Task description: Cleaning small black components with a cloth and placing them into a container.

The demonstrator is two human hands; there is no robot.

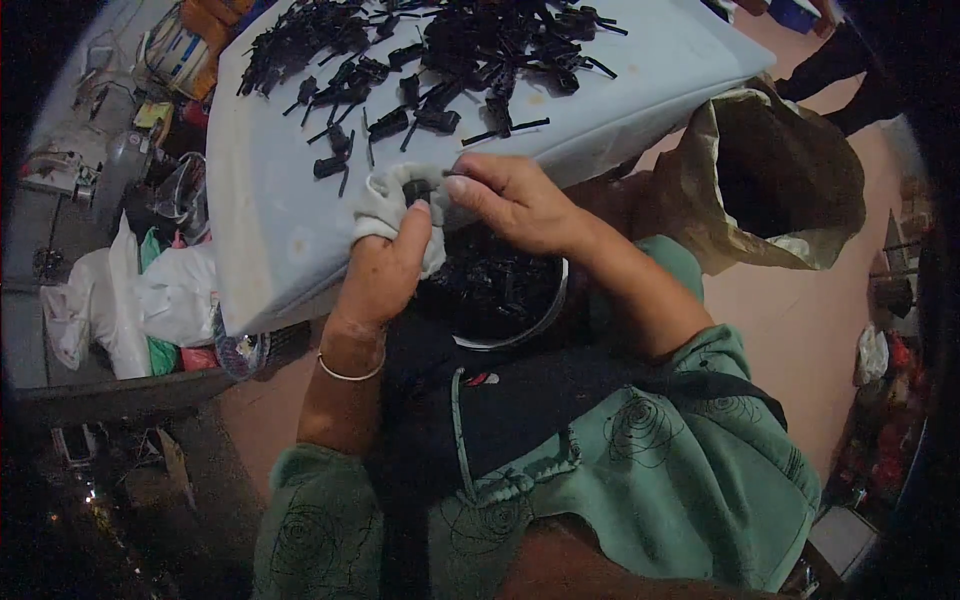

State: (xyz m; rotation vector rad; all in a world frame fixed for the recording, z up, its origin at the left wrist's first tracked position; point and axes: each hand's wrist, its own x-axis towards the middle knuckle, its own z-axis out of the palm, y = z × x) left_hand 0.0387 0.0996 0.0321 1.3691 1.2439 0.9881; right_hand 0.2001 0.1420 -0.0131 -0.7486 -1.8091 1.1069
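Note:
My left hand [388,262] is closed around a bunched white cloth [376,208], and a small black plastic part [416,188] shows between the cloth and the thumb. Right beside it, the thumb and forefinger of my right hand [522,208] pinch together by the part's end; a tiny dark tip shows there, too small to name. Both hands are above the table's near edge. Below them, a round bucket [543,328] with a pale rim holds many shiny black pieces, its left side hidden by my left hand and the cloth.
Many black plastic parts [470,50] with thin stems lie heaped on the pale-covered table [640,90]. To the right stands an open brown sack [700,190]. White plastic bags [180,290] and clutter sit at the left. A person's dark-clothed leg [830,75] shows at far right.

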